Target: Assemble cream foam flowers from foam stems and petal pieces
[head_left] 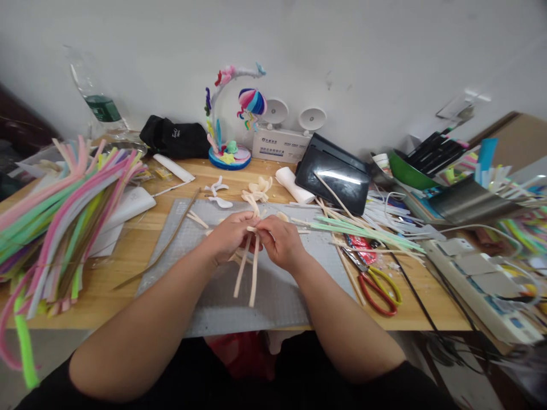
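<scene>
Cream pipe cleaners (253, 279) are pinched between both hands over the grey cutting mat (273, 310). Two straight ends hang down towards me. My left hand (233, 234) is closed around the bunch from the left. From the right, my right hand (281, 239) pinches a short bent piece at the same spot, its fingertips nearly meeting the left ones. Just beyond the fingers lie looped cream pipe-cleaner pieces (260, 187); whether they join the held ones I cannot tell. White curled pieces (219, 187) rest at the mat's far edge.
Colourful pipe cleaners (64, 210) are heaped at the left. Red-and-yellow-handled scissors (380, 291) and green pipe cleaners (363, 230) lie right of the mat. Behind stand a decorated arch ornament (229, 156) and a black tray (335, 176). A power strip (482, 285) sits far right.
</scene>
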Motion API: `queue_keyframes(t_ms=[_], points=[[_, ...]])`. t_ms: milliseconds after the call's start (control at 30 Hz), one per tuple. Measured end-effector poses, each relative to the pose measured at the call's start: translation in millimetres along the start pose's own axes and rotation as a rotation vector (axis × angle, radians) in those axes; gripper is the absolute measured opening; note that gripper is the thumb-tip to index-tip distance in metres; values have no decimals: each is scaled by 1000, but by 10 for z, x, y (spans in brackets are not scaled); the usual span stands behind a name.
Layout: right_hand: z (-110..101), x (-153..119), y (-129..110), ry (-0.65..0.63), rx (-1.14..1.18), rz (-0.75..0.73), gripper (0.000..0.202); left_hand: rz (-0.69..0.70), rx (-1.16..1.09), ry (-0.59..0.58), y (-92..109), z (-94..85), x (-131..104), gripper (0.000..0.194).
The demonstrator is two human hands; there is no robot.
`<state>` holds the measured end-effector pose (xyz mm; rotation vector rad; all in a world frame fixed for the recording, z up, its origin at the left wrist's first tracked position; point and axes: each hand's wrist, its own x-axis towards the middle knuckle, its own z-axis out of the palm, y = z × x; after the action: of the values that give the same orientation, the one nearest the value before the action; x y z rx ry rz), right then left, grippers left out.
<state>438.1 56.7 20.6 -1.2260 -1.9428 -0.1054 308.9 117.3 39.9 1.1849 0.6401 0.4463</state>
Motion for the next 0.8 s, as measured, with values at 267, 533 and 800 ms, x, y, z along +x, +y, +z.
queue_keyframes(t_ms=[267,533,800], points=[[21,1,-11,-1,-30,71,10,52,-78,67,-20,-2,31,21],[42,-1,-18,-27,76,248,11,174,127,141,-18,-19,28,30],[30,22,52,65,323,313,6,235,203,218,-11,5,18,27]])
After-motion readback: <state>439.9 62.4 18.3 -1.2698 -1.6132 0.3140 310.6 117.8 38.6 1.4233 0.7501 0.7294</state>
